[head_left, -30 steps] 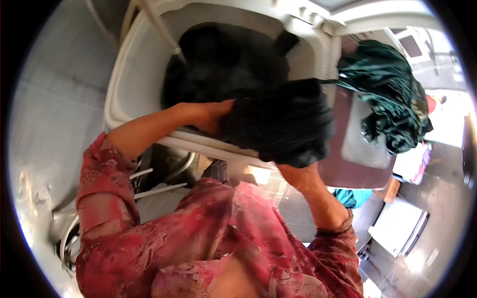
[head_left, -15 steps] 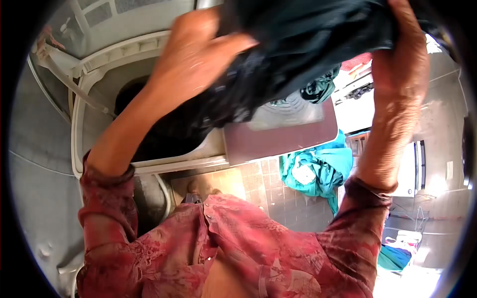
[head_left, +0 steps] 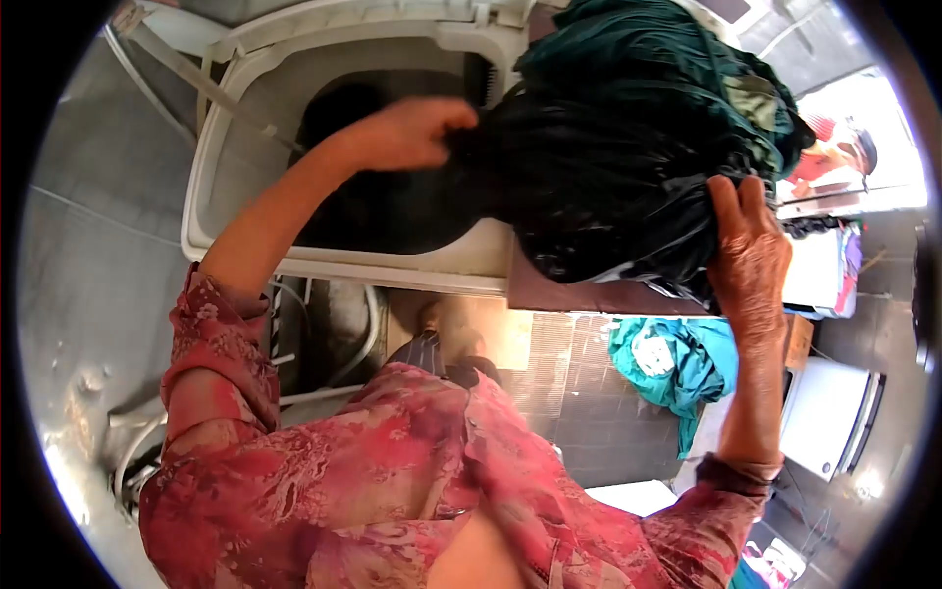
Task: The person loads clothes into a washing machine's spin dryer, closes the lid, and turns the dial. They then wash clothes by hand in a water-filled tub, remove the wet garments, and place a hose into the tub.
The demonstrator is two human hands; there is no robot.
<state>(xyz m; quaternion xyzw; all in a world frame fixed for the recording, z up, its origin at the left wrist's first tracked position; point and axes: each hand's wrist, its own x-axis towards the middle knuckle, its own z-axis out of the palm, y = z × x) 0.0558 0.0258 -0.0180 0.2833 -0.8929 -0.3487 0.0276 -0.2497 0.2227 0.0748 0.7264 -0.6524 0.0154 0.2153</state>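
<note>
A wet black garment (head_left: 599, 177) lies bunched over the right side of a white twin-tub washing machine (head_left: 392, 267). Its left end trails over the tub opening. My left hand (head_left: 417, 133) is closed on that left end, with the fingertips partly hidden. At the bundle's right edge, my right hand (head_left: 748, 240) has its fingers curled over the cloth. Behind the black garment and touching it is a heap of dark green cloth (head_left: 638, 49). Dark contents (head_left: 373, 211) show inside the open tub at the left.
Turquoise cloth (head_left: 687, 368) with a white patch lies in a pile on the tiled floor below the machine. A grey hose (head_left: 368, 339) bends beneath the tub. A white appliance (head_left: 829, 417) stands at the right, and a grey wall (head_left: 98, 265) is at the left.
The dark garment, held up high between both hands before, is now down on the machine's right side. Both hands have come lower, and the view has shifted.
</note>
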